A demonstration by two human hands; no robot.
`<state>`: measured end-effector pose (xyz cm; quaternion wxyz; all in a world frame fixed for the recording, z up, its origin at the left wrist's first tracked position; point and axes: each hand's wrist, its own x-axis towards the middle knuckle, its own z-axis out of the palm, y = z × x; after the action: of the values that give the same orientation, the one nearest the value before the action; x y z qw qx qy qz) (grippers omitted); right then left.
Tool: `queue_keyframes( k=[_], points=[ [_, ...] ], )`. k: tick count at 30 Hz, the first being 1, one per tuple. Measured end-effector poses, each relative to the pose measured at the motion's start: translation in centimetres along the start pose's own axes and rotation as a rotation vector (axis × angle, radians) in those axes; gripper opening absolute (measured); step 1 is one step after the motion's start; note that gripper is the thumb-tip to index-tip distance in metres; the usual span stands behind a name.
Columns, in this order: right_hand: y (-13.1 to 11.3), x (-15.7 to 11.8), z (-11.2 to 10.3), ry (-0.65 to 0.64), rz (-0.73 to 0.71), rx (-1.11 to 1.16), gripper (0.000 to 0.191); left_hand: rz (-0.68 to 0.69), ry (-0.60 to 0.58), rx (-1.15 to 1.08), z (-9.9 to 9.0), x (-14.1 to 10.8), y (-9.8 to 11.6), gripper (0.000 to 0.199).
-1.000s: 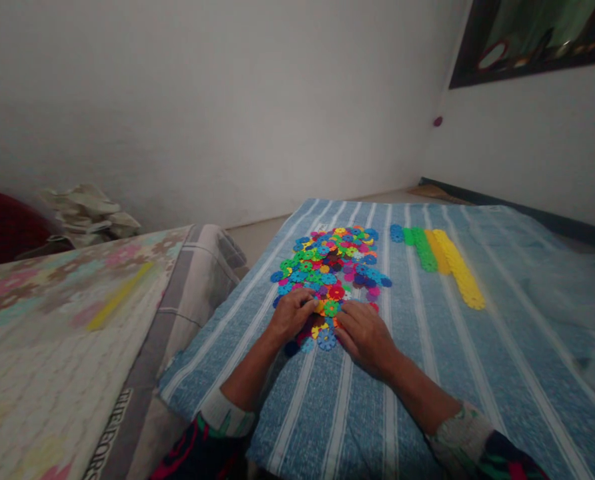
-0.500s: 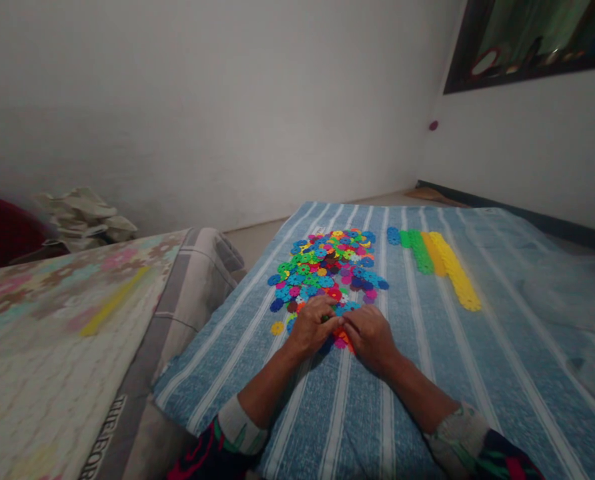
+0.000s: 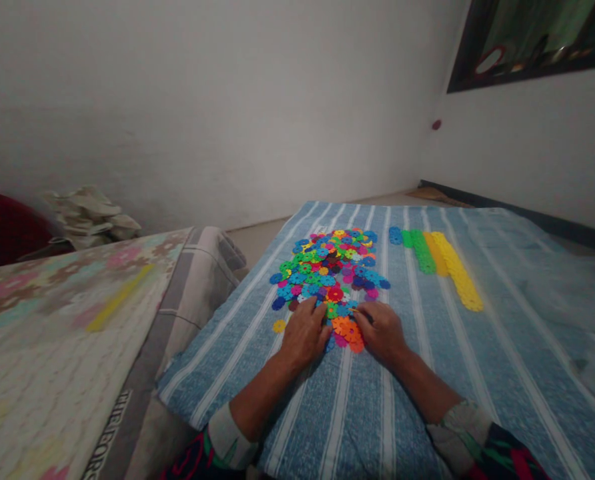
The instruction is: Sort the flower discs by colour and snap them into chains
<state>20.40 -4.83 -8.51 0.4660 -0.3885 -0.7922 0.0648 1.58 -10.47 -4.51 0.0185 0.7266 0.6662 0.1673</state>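
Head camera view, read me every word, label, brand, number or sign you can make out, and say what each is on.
"THE BORS": along the grey band of the bedding at left; blurred, so the spelling and the ending are uncertain.
Small pale patch with dark marks, on the striped cloth beyond the disc pile: too small to read.
I can read nothing else.

a flowered cover (image 3: 37,373) lies left, a dark-framed window (image 3: 540,43) upper right.
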Motion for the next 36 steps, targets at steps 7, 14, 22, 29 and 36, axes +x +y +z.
queue_keyframes(
  k=[7, 14, 22, 29, 36],
  points=[
    [0.3, -0.2, -0.3, -0.021, 0.057, 0.044, 0.02, 0.012, -0.117, -0.003, 2.3, 3.3, 3.0, 0.044],
    [0.9, -0.3, -0.7, -0.017, 0.099, 0.035, 0.02, 0.127, -0.059, -0.125, 2.5, 5.1, 3.6, 0.047],
    [1.1, -0.2, -0.6, -0.02, 0.152, 0.057, 0.017, -0.122, -0.281, 0.122, -4.0, 3.0, -3.3, 0.017],
    [0.8, -0.3, -0.8, -0.041, 0.161, 0.064, 0.019, -0.054, -0.292, 0.052, -3.9, 1.0, -5.0, 0.031],
    [0.9, -0.4, -0.8, -0.043, 0.17, 0.076, 0.02, -0.023, -0.163, -0.065, -2.4, 3.0, -3.4, 0.02]
  ],
)
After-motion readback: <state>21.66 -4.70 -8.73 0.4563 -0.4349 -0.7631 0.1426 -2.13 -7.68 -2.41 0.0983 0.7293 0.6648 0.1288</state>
